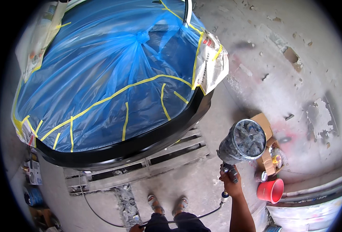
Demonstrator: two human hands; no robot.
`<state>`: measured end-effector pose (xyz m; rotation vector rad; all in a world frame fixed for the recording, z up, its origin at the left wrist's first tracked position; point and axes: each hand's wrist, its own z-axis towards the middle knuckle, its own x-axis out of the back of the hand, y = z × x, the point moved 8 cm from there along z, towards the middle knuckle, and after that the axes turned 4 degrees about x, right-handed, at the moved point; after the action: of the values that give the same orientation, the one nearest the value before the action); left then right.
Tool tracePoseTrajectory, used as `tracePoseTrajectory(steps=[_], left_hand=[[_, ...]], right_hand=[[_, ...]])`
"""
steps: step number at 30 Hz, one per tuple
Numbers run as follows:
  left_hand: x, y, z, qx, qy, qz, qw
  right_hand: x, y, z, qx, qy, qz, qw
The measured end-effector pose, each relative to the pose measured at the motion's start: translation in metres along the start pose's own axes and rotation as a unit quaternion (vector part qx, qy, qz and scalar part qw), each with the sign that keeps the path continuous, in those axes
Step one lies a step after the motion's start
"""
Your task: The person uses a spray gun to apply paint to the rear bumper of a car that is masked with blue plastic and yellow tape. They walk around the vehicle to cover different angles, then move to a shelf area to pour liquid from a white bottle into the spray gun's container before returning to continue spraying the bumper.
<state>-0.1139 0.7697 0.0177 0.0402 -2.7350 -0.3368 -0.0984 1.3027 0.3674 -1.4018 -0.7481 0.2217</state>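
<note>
We face a large blue plastic sheet [101, 89] with strips of yellow tape [125, 121], and a glossy black bumper [128, 155] curves along its near edge. A thin hose [205, 214] sags low across our view and joins the spray gun [229, 169], which we hold up to the right of the bumper, its wide, grey-smeared cup [230, 149] mouth-up. Our right forearm [240, 212] rises from the lower edge, and our right grip [232, 181] wraps firmly round the handle. Our left grip [135, 228] meets the hose at the lower edge; we cannot tell how tightly it closes.
</note>
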Motion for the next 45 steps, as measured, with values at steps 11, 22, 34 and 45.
tracePoseTrajectory(steps=[11,22,34,45], left_hand=[[-0.024,0.038,0.005,0.027,0.043,0.041,0.998],[-0.081,0.168,-0.084,0.109,0.14,0.05,0.983],[-0.144,0.219,-0.178,0.252,0.206,-0.043,0.945],[-0.276,0.105,-0.232,0.216,0.357,-0.095,0.904]], right_hand=[[0.128,0.043,0.019,0.04,0.15,0.145,0.977],[0.189,0.175,0.057,-0.006,-0.16,0.159,0.974],[0.274,0.25,0.121,-0.15,0.029,0.154,0.976],[0.068,0.177,-0.109,0.32,-0.476,0.024,0.819]])
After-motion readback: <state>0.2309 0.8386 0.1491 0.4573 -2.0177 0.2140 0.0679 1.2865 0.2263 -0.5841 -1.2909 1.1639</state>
